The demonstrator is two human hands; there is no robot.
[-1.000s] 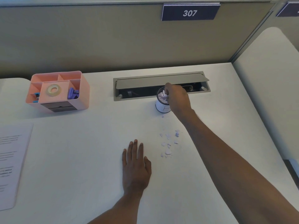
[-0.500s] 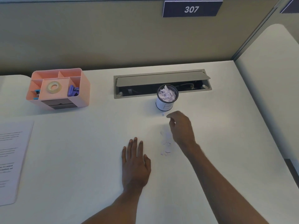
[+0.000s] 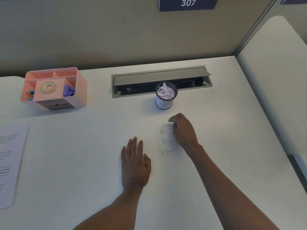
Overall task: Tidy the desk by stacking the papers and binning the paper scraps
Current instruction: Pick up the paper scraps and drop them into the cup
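Observation:
Small pale paper scraps [image 3: 166, 141] lie scattered on the white desk [image 3: 83, 163], in front of a small black mesh bin [image 3: 164, 103] with a white label that is filled with crumpled scraps. My right hand [image 3: 183, 130] is down at the right side of the scraps, fingers curled toward them. Its fingertips are hidden, so a grip cannot be made out. My left hand [image 3: 134, 165] rests flat on the desk, fingers straight, left of the scraps. A stack of printed papers [image 3: 10, 163] lies at the left edge.
A pink desk organiser [image 3: 54, 90] with a tape roll and clips stands at the back left. Behind the bin is an open grey cable hatch [image 3: 161, 77] in the desk. A partition wall rises at the back and a second desk adjoins on the right.
My right hand came back from above the bin and lowered onto the loose scraps, fingers curling. The left hand stayed flat on the desk.

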